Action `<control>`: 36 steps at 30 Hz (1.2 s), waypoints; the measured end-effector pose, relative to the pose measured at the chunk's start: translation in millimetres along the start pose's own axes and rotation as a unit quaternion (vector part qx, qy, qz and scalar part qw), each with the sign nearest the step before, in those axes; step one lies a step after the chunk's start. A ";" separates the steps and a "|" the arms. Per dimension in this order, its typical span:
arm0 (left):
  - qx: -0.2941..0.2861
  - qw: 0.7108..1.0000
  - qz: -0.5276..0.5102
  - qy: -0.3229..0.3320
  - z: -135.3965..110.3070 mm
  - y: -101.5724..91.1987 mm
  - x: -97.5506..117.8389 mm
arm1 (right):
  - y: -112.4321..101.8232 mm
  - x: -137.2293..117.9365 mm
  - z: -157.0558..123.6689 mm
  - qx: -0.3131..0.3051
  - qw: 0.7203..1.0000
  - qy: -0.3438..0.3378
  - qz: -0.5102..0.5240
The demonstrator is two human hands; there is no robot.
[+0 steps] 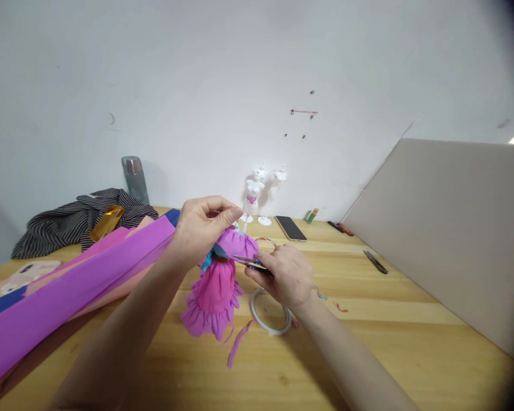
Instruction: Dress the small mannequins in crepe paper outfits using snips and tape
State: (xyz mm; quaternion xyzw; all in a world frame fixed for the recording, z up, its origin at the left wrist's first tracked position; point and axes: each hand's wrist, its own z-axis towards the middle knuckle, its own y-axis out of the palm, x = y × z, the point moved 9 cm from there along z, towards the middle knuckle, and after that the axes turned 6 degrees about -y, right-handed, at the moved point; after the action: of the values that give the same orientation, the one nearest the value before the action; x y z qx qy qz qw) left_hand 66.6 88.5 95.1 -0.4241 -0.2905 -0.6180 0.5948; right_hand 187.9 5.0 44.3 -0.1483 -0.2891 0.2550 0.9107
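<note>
My left hand [203, 225] is closed, pinching the top of a small doll figure in a pink and purple crepe paper dress [214, 288], held above the wooden table [368, 342]. My right hand [282, 274] is closed round blue-handled scissors [251, 262], whose blades point left into the purple paper [240, 244] at the doll's upper part. A thin purple paper strip [239, 342] lies below the dress. A white tape roll [269, 313] lies flat on the table just under my right hand.
Long sheets of purple, pink and blue crepe paper [68, 285] lie at left. Behind are a striped cloth [81, 220], a grey flask [135, 180], two white mannequin stands [257, 197], a phone [290, 228] and small tools [374, 261]. A grey board [454, 228] leans at right.
</note>
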 end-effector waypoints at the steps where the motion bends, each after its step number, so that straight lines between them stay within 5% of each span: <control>1: 0.001 1.000 -0.001 -0.001 -0.1 0.0 0.5 | 0.6 0.2 -0.2 -0.003 1.000 0.000 0.002; 36: -0.003 1.000 0.003 -0.005 -1.0 -0.5 -0.1 | -4.7 3.8 1.5 0.000 1.000 0.009 0.005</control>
State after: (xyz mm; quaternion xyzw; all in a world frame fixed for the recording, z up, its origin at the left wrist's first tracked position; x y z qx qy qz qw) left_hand 65.9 87.8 94.6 -0.4304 -0.2903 -0.6147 0.5938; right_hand 191.4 3.4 49.2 -0.1519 -0.2804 0.2582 0.9119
